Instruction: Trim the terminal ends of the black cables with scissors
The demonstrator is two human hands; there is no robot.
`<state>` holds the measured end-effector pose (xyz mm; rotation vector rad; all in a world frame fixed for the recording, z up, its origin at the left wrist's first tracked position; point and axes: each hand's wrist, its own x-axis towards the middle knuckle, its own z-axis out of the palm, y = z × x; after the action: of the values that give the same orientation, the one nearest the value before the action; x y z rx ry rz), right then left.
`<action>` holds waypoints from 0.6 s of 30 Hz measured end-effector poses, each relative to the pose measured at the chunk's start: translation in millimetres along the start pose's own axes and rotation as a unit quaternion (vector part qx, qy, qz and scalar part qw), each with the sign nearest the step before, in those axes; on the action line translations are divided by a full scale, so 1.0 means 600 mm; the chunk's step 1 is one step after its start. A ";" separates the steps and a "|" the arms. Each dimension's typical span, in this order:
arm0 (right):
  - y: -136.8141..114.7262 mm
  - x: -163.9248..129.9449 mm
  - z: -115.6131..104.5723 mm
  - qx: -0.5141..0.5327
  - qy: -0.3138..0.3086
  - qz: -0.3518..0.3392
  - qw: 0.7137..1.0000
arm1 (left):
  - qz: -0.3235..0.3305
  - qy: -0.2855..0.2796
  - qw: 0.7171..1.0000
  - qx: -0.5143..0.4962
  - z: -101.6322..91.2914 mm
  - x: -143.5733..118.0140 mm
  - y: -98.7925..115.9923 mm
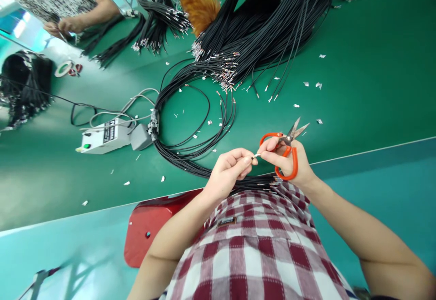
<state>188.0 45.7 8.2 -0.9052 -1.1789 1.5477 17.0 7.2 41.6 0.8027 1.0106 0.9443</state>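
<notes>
My left hand (231, 169) pinches a thin black cable close to its end, just above the table's front edge. My right hand (284, 157) carries scissors (289, 139) with orange handles looped around the fingers, blades apart and pointing away from me. Its thumb and forefinger also close on the pale tip of the cable (255, 155), meeting my left fingertips. Below both hands runs a coiled bundle of black cables (190, 166), whose stripped ends lie against the checked apron. A grey clip-like cluster of connectors (154, 125) gathers the coil at its left side.
A large pile of black cables (272, 23) lies at the back, beside a brown feather duster (199, 5). A white box (107, 136) with a green button stands left. White scraps dot the green table (374, 64). Across it, another person's hands (66, 27) work; a red stool (150, 232) is below.
</notes>
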 end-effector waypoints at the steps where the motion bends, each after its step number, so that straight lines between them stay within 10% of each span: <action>1: -0.003 0.000 0.000 0.002 0.001 0.000 1.000 | 0.004 0.002 1.000 0.002 0.001 0.000 0.000; 7: -0.031 -0.017 -0.030 -0.157 -0.018 0.034 0.987 | 0.036 0.070 0.997 0.024 0.010 -0.006 0.005; 13: -0.049 -0.050 -0.057 -0.432 -0.124 0.070 0.891 | 0.062 0.100 0.992 0.044 0.016 -0.006 0.005; 18: -0.063 -0.044 -0.030 -0.453 -0.165 0.087 0.871 | 0.058 0.101 0.991 0.073 0.023 -0.005 0.001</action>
<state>221.2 27.9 40.3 -1.3995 -2.2139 1.2803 29.2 3.3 47.6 0.9086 1.2289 1.0770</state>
